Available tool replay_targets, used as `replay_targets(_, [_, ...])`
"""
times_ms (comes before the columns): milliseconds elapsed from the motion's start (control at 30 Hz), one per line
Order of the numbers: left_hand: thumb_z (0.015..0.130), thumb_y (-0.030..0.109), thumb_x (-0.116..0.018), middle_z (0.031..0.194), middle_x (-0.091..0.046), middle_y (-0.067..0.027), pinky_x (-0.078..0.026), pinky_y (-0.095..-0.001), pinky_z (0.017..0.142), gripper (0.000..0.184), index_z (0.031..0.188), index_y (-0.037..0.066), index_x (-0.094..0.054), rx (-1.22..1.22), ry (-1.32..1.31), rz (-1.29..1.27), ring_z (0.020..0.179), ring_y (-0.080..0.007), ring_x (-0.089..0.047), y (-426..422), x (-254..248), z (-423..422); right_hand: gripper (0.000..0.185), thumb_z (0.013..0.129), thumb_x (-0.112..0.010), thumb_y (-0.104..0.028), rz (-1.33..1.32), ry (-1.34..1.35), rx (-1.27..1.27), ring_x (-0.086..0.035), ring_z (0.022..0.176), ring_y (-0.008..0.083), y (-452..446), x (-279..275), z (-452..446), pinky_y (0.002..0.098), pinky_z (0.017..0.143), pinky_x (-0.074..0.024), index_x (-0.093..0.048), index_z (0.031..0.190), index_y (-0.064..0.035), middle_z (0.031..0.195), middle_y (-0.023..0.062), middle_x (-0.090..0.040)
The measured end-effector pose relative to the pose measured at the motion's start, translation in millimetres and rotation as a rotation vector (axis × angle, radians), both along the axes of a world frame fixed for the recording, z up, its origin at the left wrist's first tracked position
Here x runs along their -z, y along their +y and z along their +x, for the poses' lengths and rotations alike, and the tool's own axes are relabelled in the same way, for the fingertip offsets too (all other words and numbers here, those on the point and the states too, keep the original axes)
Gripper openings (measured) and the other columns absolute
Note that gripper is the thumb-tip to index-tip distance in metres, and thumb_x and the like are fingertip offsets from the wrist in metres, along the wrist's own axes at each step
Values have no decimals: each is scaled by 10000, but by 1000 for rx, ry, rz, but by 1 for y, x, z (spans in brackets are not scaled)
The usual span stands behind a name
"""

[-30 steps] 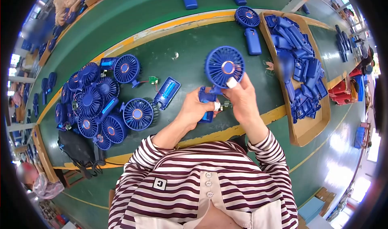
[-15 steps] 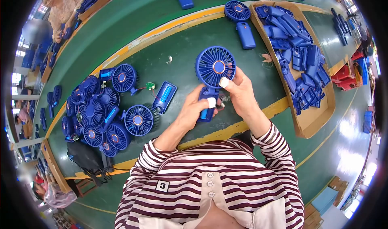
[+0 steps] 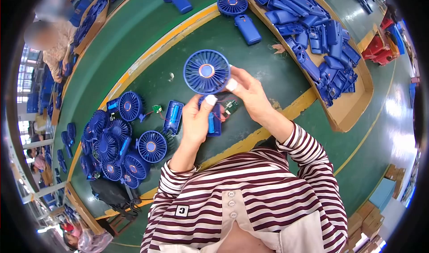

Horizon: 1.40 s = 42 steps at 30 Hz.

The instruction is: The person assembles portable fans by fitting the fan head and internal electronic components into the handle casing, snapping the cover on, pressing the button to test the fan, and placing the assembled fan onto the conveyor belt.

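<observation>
A blue handheld fan (image 3: 194,76) is held up in front of me, its round grille facing me. My left hand (image 3: 195,123) is closed around the neck and the open handle, its thumb near the fan head's lower edge. A light-blue battery shows inside that handle. My right hand (image 3: 254,96) pinches the right rim of the fan head. White wraps cover both thumbs. Below the right fingers, a small green circuit board (image 3: 231,106) hangs on thin wires. Left of my left hand, another open handle (image 3: 173,118) with a battery lies on the table, wired to a green board (image 3: 156,109).
A pile of blue fans (image 3: 107,145) lies at the left, beside a black bag (image 3: 109,191). A cardboard tray (image 3: 342,119) of blue handle shells stands at the right. Another fan (image 3: 232,5) and a handle shell (image 3: 248,29) lie behind. A person (image 3: 58,52) sits far left.
My view has turned and shifted, so the table things appear displaced. Both hands still hold the fan, which sits further left in view. The hanging circuit board now shows more plainly.
</observation>
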<state>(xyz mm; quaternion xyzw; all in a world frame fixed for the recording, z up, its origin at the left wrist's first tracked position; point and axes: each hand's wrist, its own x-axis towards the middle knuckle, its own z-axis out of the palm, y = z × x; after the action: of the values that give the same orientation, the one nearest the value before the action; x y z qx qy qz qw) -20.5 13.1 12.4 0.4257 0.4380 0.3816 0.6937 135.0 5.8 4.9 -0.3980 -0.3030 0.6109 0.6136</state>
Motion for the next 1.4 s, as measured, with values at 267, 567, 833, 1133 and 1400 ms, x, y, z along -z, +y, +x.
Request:
replay_targets(267, [868,280,-556,694,-598,-111,-516,-284,470,286,902,-4,-543,-62,-143,-225,525,-187,-594,13,0,-8,258,650,-634,-59,693,-1239,292,-552,804,259,-20,22,6,391,774,-415,-584,903,-50,901,82,-557])
replay_targets(567, [910,123,-418,715,-593,-92,-512,-281,456,181,956,-4,-538,36,-103,-332,549,-167,-597,6,3,1,269,600,-637,-77,946,-1341,143,-551,888,214,-6,-14,-9,457,885,-372,-597,864,-39,928,63,-570])
replay_targets(833, [862,136,-498,645,-598,-138,-505,-285,435,195,821,-41,-570,288,-96,-406,509,-202,-600,7,9,-9,255,621,-627,-75,938,-1335,-333,-527,864,215,5,-40,4,440,933,-337,-593,872,-47,879,49,-562])
replay_targets(1133, [824,173,-564,695,-605,-158,-508,-293,443,215,867,-38,-561,399,-251,-440,525,-214,-604,6,12,-13,371,513,-736,-174,951,-1353,-513,-517,847,224,5,-43,-5,432,941,-328,-598,842,-73,793,31,-546])
replay_targets(1400, [797,215,-613,721,-600,-137,-501,-301,457,270,915,-22,-564,488,-360,-411,557,-229,-606,6,19,-18,281,539,-664,-186,1062,-1458,-305,-513,770,208,-5,-40,-10,456,921,-357,-566,763,-47,750,43,-518])
